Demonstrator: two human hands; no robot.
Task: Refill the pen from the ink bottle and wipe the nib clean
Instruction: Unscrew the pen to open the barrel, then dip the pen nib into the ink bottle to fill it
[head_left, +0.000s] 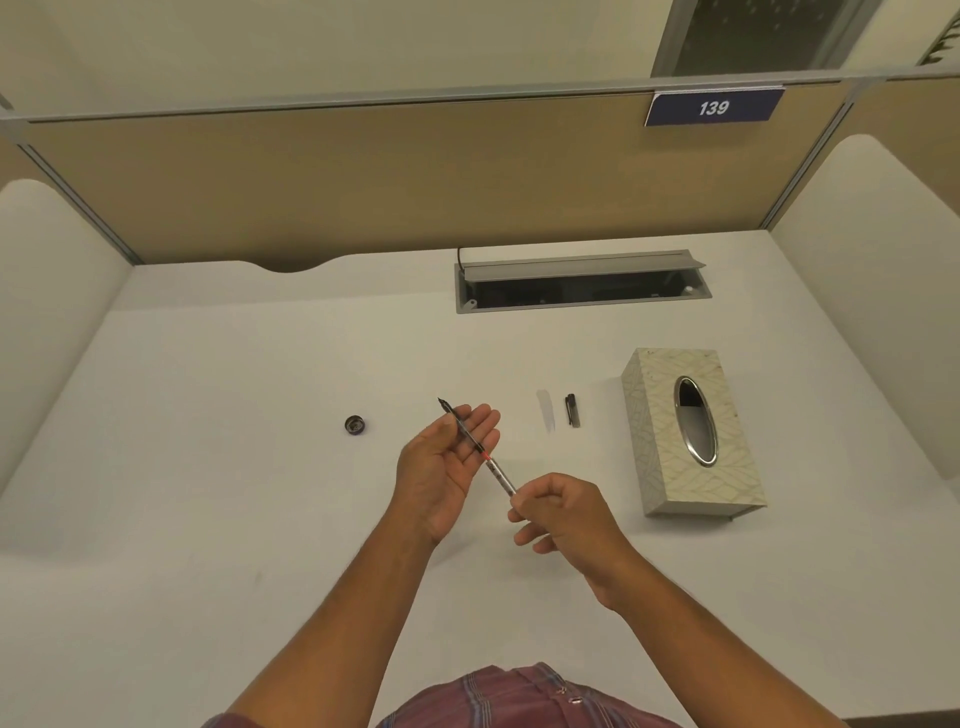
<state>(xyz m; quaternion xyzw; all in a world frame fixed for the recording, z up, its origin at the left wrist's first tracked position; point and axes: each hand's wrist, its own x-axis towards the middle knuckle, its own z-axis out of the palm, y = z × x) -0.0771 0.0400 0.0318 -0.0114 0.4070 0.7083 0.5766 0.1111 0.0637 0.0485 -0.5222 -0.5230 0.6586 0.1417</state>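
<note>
A thin pen (475, 446) with its dark nib pointing up-left lies across the fingers of my left hand (441, 467), and the thumb rests against it. My right hand (558, 512) is closed around the pen's clear rear end. A small dark round object (356, 424) sits on the desk to the left; it may be the ink bottle or its lid, I cannot tell which. A pale translucent pen barrel (545, 410) and a dark pen cap (572, 410) lie side by side to the right of my hands.
A patterned tissue box (675, 467) with an oval metal-rimmed opening stands at the right. An open grey cable tray (582, 283) is set into the white desk (234, 519) at the back. Tan partition panels enclose the desk on three sides.
</note>
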